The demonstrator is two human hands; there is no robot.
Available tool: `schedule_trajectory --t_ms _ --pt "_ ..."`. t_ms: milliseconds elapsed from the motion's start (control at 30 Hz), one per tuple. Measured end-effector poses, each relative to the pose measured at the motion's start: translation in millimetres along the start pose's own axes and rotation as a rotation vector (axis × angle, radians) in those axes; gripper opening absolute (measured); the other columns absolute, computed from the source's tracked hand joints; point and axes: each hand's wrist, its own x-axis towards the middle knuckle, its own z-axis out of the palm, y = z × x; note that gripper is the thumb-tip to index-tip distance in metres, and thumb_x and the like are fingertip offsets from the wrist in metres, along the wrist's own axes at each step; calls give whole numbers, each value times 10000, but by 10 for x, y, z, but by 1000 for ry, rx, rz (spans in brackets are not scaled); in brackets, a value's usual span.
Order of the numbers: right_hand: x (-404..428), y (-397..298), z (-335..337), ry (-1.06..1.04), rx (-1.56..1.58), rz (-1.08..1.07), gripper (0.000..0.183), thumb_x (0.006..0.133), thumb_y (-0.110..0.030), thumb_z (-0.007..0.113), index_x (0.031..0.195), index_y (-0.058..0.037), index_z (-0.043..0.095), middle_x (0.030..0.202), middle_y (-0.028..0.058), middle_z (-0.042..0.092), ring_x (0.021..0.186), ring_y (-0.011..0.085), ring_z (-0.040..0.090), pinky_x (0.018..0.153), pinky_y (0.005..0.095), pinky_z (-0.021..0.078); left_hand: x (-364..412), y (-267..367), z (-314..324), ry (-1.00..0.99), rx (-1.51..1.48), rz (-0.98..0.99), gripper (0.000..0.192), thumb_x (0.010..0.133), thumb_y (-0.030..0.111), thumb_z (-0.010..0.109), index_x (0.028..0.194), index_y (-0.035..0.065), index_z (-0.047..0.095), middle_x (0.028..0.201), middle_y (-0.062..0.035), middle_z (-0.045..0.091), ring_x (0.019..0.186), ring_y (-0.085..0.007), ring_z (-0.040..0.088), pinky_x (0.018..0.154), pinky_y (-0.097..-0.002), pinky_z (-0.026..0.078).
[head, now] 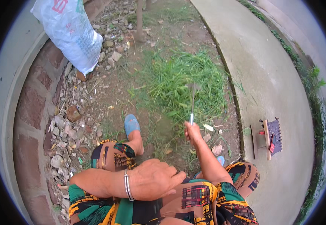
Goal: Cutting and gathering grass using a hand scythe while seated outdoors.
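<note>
My right hand (pixel 192 132) grips the handle of a metal hand tool (pixel 192 105); its thin shaft reaches over a heap of cut green grass (pixel 177 78), and its blurred head lies against the grass. My left hand (pixel 156 180), with silver bangles at the wrist, rests near my lap over patterned cloth. Its fingers are loosely curled and the palm is hidden, so I cannot tell whether it holds anything. A blue slipper (pixel 132 124) on my left foot stands on the soil, left of the heap.
A white woven sack (pixel 73 36) leans by the stone wall (pixel 29 107) at upper left, beside rubble (pixel 63 132). A thin tree trunk (pixel 139 19) rises behind the grass. Right of the soil edge runs a concrete path (pixel 264 76), bearing a small wooden stool (pixel 267 139) with a red object (pixel 272 147).
</note>
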Motion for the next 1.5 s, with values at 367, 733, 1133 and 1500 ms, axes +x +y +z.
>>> schedule_trajectory --t_ms 367,733,1133,1500 --pt "-344 -566 -221 -198 329 -95 160 831 -237 562 908 -117 490 553 -42 408 396 48 353 352 210 272 -49 -11 34 22 9 24 394 820 321 548 1099 57 464 763 -96 550 698 -282 590 610 -377 467" --pt "-61 378 -458 39 43 302 181 807 -249 582 746 -112 479 525 -22 435 378 87 384 336 240 279 21 -82 86 1 49 -37 392 800 292 580 1066 35 450 773 -121 551 724 -306 594 628 -401 470" --pt "-107 -371 -539 144 64 -320 241 843 -346 547 828 -112 490 571 -17 451 397 67 400 328 220 282 134 -86 197 -9 42 -81 332 774 286 598 943 33 465 753 -134 558 739 -326 598 610 -433 476" --pt "158 342 -822 191 101 23 186 811 -265 581 763 -112 486 532 -20 433 383 76 372 330 237 265 154 -71 205 -105 84 -105 445 798 286 585 1119 11 446 792 -140 561 768 -314 596 649 -408 475"
